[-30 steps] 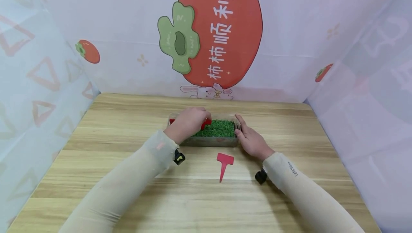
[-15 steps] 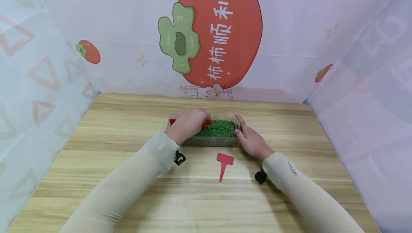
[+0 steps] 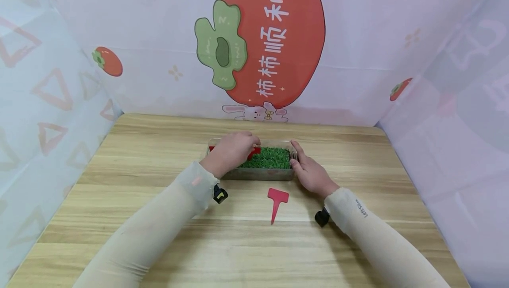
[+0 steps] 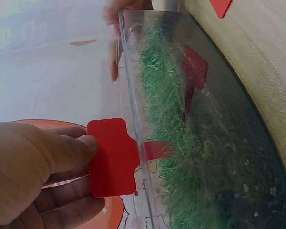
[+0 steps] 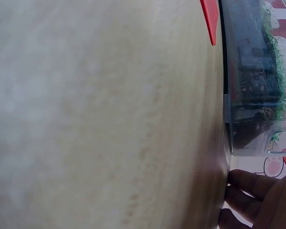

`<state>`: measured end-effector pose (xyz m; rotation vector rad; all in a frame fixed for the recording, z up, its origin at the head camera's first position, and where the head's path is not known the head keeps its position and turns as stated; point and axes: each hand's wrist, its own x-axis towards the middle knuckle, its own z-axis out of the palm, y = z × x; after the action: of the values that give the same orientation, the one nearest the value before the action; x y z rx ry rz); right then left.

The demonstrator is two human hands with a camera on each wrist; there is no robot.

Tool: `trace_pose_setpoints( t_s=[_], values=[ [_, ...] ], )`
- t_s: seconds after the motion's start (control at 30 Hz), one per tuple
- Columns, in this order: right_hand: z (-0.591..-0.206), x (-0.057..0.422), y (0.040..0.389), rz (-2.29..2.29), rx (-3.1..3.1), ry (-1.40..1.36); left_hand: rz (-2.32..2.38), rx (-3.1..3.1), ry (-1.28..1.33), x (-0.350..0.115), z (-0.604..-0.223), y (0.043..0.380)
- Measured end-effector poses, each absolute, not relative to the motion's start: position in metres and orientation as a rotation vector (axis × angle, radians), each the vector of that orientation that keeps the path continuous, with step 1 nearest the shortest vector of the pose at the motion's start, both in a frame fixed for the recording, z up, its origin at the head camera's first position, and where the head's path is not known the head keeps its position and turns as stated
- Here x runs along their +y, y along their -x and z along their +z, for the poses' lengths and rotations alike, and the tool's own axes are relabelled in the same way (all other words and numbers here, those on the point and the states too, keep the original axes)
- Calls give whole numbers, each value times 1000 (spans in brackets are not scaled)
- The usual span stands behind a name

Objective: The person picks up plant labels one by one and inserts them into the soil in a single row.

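Observation:
My left hand [image 3: 230,150] pinches a red T-shaped plant label [image 4: 112,162] by its wide head, thumb on one face. The label's narrow stem reaches over the wall of a clear plastic box [image 3: 264,174] into the green artificial grass [image 3: 274,158]. At the box's right end, my right hand [image 3: 312,175] grips the corner, with the thumb on the near side and a finger stretched to the far side. In the right wrist view several of its fingers [image 5: 248,183] show beside the box end. Another red piece [image 3: 212,148] shows at the box's left end, mostly behind my left hand.
A loose red plant label [image 3: 278,196] lies on the wooden table [image 3: 167,244] in front of the box, its stem toward me. A printed backdrop [image 3: 350,58] stands behind the table, with pale sheets on both sides.

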<state>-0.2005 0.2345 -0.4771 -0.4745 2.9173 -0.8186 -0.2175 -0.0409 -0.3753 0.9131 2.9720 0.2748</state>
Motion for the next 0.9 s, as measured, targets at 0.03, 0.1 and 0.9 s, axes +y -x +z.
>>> trace_pose_setpoints(
  t_s=[0.03, 0.1, 0.9],
  values=[
    [-477, 234, 201, -817, 2918, 475, 283, 2978, -914, -41, -375, 217],
    [-478, 234, 201, -816, 2917, 477, 310, 2999, -920, -40, -374, 216],
    [-476, 235, 201, -818, 2902, 473, 355, 2672, -1350, -14, -391, 153]
  ],
)
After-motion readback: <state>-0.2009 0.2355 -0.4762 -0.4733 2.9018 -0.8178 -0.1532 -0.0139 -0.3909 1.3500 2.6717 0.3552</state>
